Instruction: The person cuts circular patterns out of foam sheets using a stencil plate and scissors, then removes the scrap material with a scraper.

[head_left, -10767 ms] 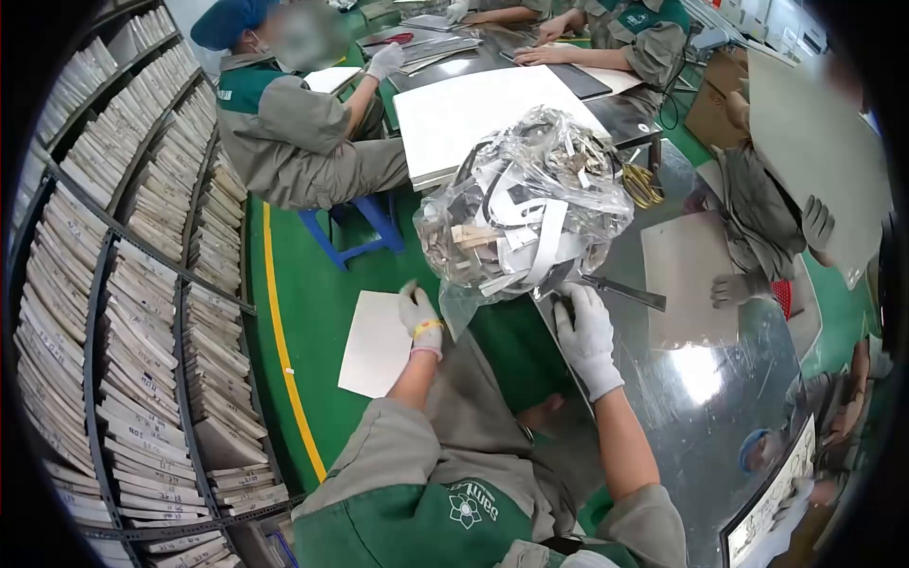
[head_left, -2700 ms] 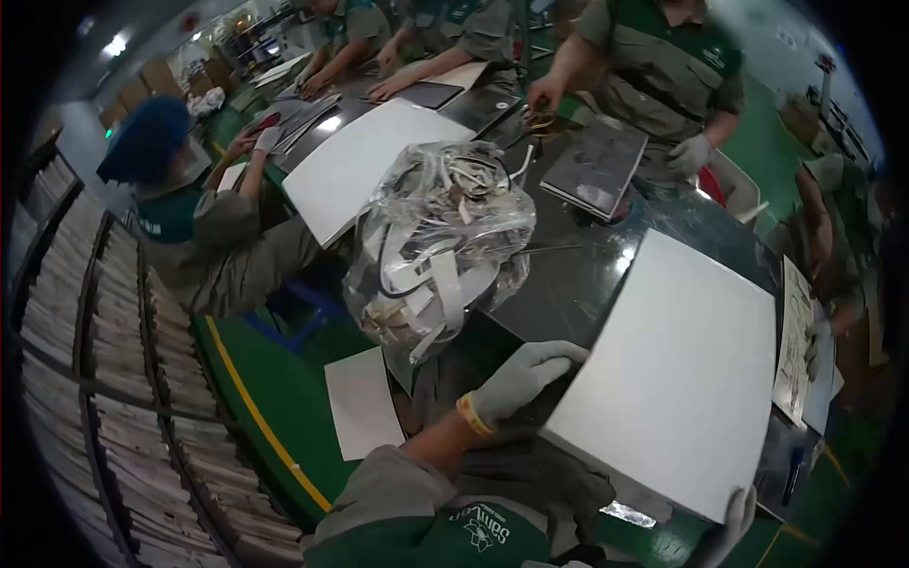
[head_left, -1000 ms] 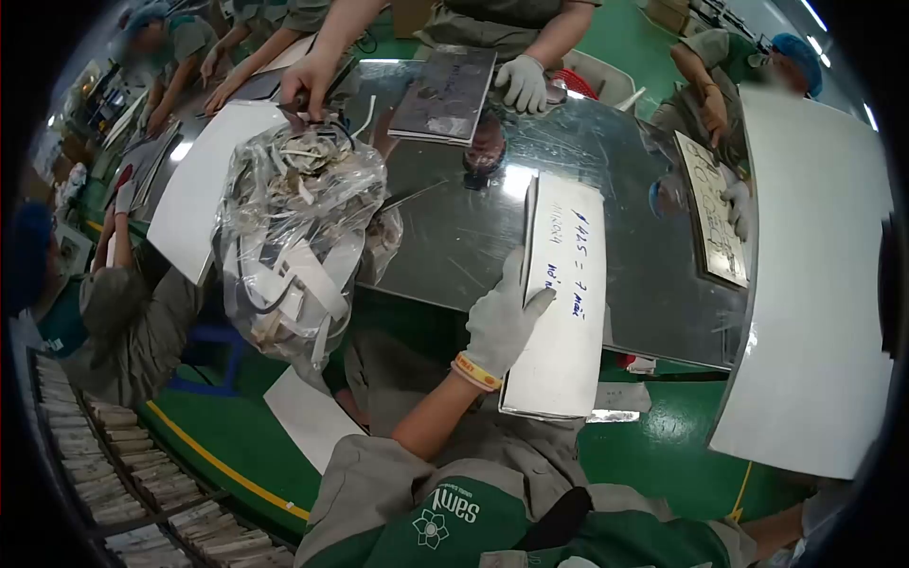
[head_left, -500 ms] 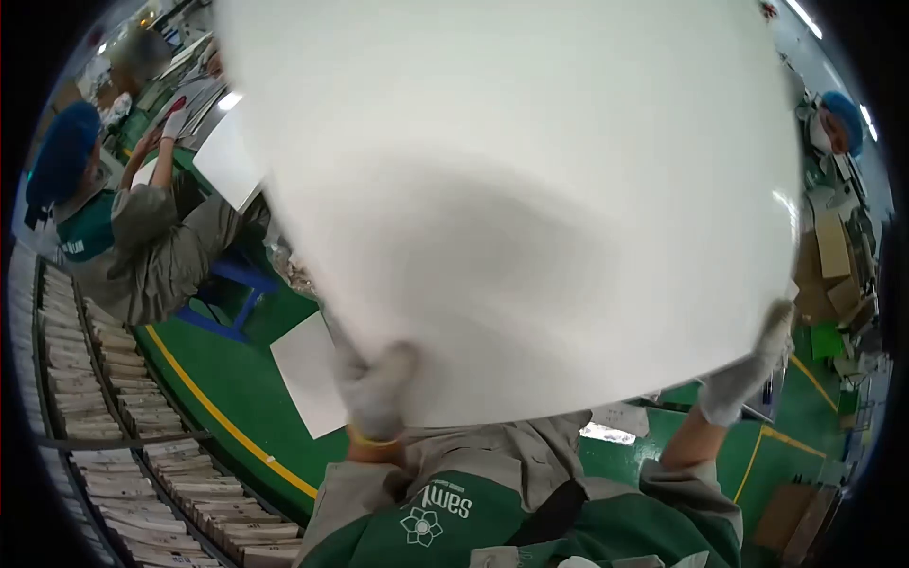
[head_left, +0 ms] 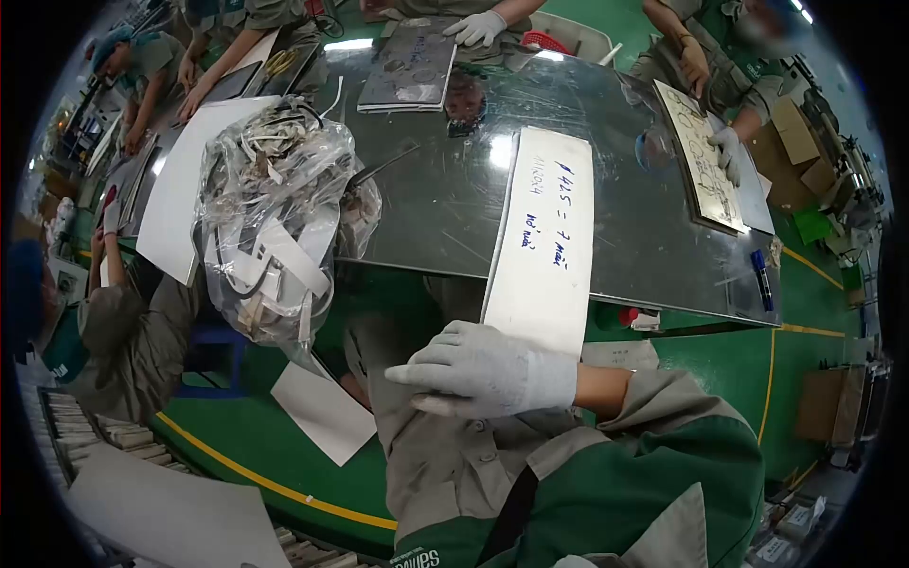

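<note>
My right hand, in a light grey glove, reaches across in front of my lap. Its fingers point left, loosely stretched, and nothing shows in them. Just beyond it, a long white board with blue handwriting lies on the dark glossy table. The near end of this board overhangs the table edge, partly behind my wrist. At the lower left, a large white sheet lies over the file rack, tilted. My left hand is out of view.
A clear plastic bag of scrap strips hangs over the table's left edge. A blue marker lies at the right. Co-workers sit around; one gloved hand touches a patterned plate. Another white sheet is low, left of my lap.
The large white sheet that both hands held up before me is gone from there; a white sheet now shows at the lower left. My right hand has moved left, across my lap.
</note>
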The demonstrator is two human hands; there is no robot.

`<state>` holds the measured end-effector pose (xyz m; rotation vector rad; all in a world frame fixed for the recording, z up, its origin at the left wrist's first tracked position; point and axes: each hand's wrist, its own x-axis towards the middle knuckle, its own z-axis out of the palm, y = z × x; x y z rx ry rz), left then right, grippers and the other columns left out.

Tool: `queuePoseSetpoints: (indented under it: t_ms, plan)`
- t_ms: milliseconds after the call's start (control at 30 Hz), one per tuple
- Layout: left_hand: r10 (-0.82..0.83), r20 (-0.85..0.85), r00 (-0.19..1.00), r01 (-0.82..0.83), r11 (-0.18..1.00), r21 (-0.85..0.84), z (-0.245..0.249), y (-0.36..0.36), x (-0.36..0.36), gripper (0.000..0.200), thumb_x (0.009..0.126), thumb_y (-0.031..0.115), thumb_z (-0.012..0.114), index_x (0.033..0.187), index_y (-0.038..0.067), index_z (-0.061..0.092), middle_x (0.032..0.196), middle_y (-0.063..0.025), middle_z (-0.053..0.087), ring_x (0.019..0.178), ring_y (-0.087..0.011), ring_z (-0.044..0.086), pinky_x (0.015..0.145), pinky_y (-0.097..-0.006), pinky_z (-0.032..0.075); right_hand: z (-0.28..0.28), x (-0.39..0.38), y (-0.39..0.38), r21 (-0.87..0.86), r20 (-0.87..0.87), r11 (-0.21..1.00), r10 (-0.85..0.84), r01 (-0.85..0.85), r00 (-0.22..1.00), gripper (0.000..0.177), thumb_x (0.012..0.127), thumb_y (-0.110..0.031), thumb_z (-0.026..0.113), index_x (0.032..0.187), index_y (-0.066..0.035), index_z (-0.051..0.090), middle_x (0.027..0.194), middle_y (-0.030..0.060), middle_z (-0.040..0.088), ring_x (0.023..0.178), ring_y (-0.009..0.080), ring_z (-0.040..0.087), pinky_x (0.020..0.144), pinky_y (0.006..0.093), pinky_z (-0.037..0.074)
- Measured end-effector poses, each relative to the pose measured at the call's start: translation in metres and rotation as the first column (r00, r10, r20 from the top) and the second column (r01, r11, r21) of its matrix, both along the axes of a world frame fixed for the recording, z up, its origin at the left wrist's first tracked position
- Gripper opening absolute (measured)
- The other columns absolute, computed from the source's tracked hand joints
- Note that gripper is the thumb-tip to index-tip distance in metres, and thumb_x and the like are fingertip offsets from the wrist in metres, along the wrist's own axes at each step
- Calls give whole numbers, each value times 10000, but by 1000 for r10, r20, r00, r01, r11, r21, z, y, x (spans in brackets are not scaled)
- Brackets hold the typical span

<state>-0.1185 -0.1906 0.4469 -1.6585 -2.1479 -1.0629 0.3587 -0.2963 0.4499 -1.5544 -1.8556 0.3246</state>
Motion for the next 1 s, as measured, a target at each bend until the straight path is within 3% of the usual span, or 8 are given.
queuePoseSetpoints:
  t_ms: [100, 167, 300, 367, 433, 533, 667, 1000]
  plan:
    - [-172, -341, 924, 64, 950, -305, -40, -9, 24, 496, 956, 358, 527, 1282, -15, 512, 1071, -208, 660, 836, -468, 620, 726, -515, 511, 5, 7, -8, 118, 10, 987, -112, 110, 994, 390, 844, -190, 669, 1217, -97, 610, 915, 47, 652, 830, 213, 631, 760, 342, 481]
    - [-32, -247, 968, -140, 752, -644, -99, 9, 18, 516, 910, 206, 494, 1382, 7, 438, 1301, -254, 543, 1113, -375, 591, 909, -414, 488, 8, 13, -14, 131, 8, 976, -176, 173, 984, 373, 829, -171, 678, 1191, -98, 628, 887, 45, 654, 811, 216, 633, 752, 342, 484]
    - [-156, 53, 986, 159, 808, -567, -310, 41, -59, 488, 824, 172, 513, 1297, 52, 519, 1167, -222, 628, 995, -415, 616, 792, -458, 489, 8, 23, -31, 120, 56, 950, -297, 288, 953, 294, 851, -158, 658, 1136, -90, 633, 857, 61, 663, 797, 244, 643, 742, 356, 490]
    - [-72, 434, 898, 340, 737, -583, -331, 41, -25, 445, 843, 191, 511, 1265, 53, 541, 1140, -198, 646, 995, -401, 622, 800, -427, 494, 14, 26, -43, 84, 39, 932, -356, 352, 934, 310, 830, -133, 662, 1137, -96, 638, 848, 59, 665, 789, 244, 644, 737, 361, 495]
    - [-171, 19, 985, 132, 676, -725, -325, 42, 16, 428, 865, 205, 514, 1262, 51, 549, 1104, -170, 668, 964, -356, 646, 795, -400, 503, 10, 29, -56, 47, 98, 893, -449, 447, 888, 303, 826, -119, 661, 1127, -93, 653, 854, 60, 673, 790, 248, 640, 736, 361, 493]
    - [-32, 366, 930, 261, 758, -598, -315, 42, 88, 432, 874, 211, 516, 1284, 78, 540, 1079, -152, 683, 901, -325, 665, 787, -399, 511, 14, 26, -64, 106, 72, 777, -629, 621, 774, 304, 803, -32, 653, 1104, -69, 671, 860, 68, 679, 807, 240, 634, 738, 347, 487]
    - [-398, 249, 883, 408, 386, -828, -392, 60, 105, 354, 853, 236, 554, 1151, 50, 593, 1164, -215, 630, 1051, -406, 602, 900, -462, 473, -7, 19, -82, 15, 57, 679, -733, 734, 678, 392, 776, 32, 626, 1157, -54, 655, 1006, 113, 665, 919, 254, 627, 819, 361, 490]
    - [-636, 671, 380, 918, 347, -191, -165, 37, 265, 317, 885, 203, 608, 1147, 25, 629, 1119, -168, 658, 1019, -327, 631, 877, -389, 496, -36, 10, -70, -188, 574, 818, -357, 543, 737, 691, 731, -320, 725, 1356, -122, 510, 1442, 170, 403, 1357, 380, 331, 1133, 523, 224]
